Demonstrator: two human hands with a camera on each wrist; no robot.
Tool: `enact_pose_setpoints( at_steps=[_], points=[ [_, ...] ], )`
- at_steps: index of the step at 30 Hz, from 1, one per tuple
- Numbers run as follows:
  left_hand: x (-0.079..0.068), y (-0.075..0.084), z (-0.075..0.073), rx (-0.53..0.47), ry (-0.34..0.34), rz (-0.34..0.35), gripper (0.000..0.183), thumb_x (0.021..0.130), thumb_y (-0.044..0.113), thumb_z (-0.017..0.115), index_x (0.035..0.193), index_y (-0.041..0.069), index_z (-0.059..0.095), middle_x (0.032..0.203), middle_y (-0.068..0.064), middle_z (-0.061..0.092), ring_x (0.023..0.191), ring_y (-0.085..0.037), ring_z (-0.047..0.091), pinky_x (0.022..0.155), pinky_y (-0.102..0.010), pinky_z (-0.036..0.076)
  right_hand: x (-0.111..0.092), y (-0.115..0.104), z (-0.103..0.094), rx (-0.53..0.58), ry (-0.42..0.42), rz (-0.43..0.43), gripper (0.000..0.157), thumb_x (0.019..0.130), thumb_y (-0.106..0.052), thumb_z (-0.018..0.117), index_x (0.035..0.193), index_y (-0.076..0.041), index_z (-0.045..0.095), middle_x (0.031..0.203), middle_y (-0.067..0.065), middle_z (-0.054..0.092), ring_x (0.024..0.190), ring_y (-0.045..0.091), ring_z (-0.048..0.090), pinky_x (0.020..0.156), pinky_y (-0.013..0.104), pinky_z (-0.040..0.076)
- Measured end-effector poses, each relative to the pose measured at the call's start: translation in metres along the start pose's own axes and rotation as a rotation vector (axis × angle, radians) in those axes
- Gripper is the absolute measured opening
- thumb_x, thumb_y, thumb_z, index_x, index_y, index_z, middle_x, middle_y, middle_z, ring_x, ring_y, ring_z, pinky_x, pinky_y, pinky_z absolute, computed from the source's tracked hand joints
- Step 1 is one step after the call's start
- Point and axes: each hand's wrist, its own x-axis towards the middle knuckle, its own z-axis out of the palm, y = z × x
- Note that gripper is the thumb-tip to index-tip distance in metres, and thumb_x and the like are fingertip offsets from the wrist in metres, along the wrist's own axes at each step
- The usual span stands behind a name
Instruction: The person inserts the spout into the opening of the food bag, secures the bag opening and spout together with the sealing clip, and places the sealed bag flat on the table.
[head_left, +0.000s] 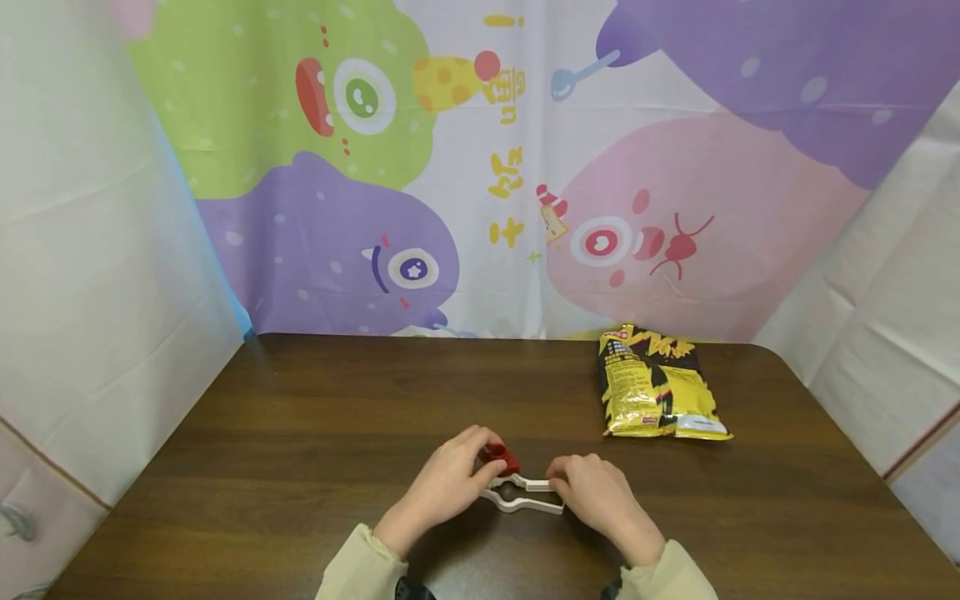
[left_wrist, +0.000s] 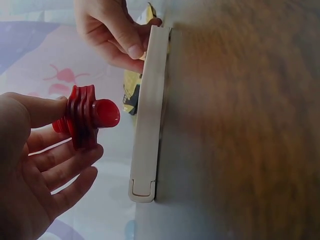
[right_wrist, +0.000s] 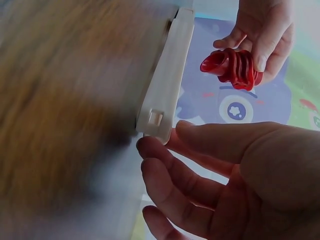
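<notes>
My left hand (head_left: 448, 477) pinches a red ribbed plastic spout (left_wrist: 82, 116) between thumb and fingers, its round slanted mouth facing toward the clip. A white bag clip (head_left: 536, 504) with two long arms, spread apart at the right end and curved outward in the middle, lies just below the spout in the head view. My right hand (head_left: 597, 497) grips the right end of one clip arm with thumb and fingertips. In the right wrist view a small square slot shows near that end of the clip (right_wrist: 167, 70), and the spout (right_wrist: 239, 70) appears beyond it.
A yellow and black snack bag (head_left: 663, 387) lies at the back right of the brown wooden table (head_left: 337, 408). Behind the table hangs a cloth (head_left: 495, 292) printed with cartoon monsters, and pale cloth walls stand on both sides.
</notes>
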Motion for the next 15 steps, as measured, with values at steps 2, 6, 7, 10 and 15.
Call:
enact_pose_setpoints(
  at_steps=[2,6,7,10,15],
  points=[
    [0.0002,-0.0006,-0.0004,0.005,0.013,0.001,0.016,0.088,0.029,0.06,0.1,0.02,0.057,0.094,0.011,0.057,0.084,-0.005,0.058,0.07,-0.025,0.046,0.0002,0.001,-0.0001,0.004,0.006,0.003,0.003,0.079,-0.018,0.067,0.08,-0.016,0.068,0.074,-0.003,0.066,0.065,0.017,0.061,0.056,0.035,0.044],
    [0.001,-0.0007,-0.0016,0.009,0.023,-0.008,0.015,0.087,0.03,0.06,0.1,0.021,0.057,0.094,0.011,0.057,0.083,-0.004,0.058,0.069,-0.025,0.045,0.001,0.0028,-0.0003,-0.001,0.011,0.013,0.005,0.079,-0.021,0.067,0.079,-0.016,0.068,0.074,-0.004,0.065,0.066,0.017,0.061,0.058,0.036,0.044],
    [0.0011,-0.0007,-0.0017,0.008,0.021,-0.01,0.016,0.087,0.03,0.06,0.1,0.021,0.057,0.094,0.011,0.057,0.083,-0.004,0.058,0.069,-0.025,0.045,0.0014,0.0034,-0.0003,0.0,0.012,0.016,0.005,0.079,-0.021,0.066,0.079,-0.016,0.067,0.074,-0.004,0.065,0.066,0.017,0.061,0.058,0.036,0.044],
    [0.0014,-0.0001,-0.0019,0.006,0.015,-0.013,0.016,0.088,0.029,0.06,0.1,0.021,0.057,0.095,0.011,0.057,0.084,-0.005,0.058,0.07,-0.025,0.046,0.003,0.0053,-0.0006,0.034,-0.003,0.035,0.005,0.081,-0.021,0.065,0.081,-0.017,0.067,0.073,-0.004,0.064,0.064,0.015,0.059,0.057,0.035,0.044],
    [0.0017,-0.001,-0.0024,0.012,0.025,-0.014,0.015,0.087,0.029,0.06,0.099,0.021,0.058,0.093,0.011,0.057,0.083,-0.005,0.058,0.07,-0.026,0.045,0.0074,0.0097,-0.006,0.15,-0.06,0.092,0.006,0.084,-0.021,0.063,0.086,-0.017,0.067,0.066,-0.007,0.058,0.055,0.009,0.048,0.052,0.029,0.039]
  ],
)
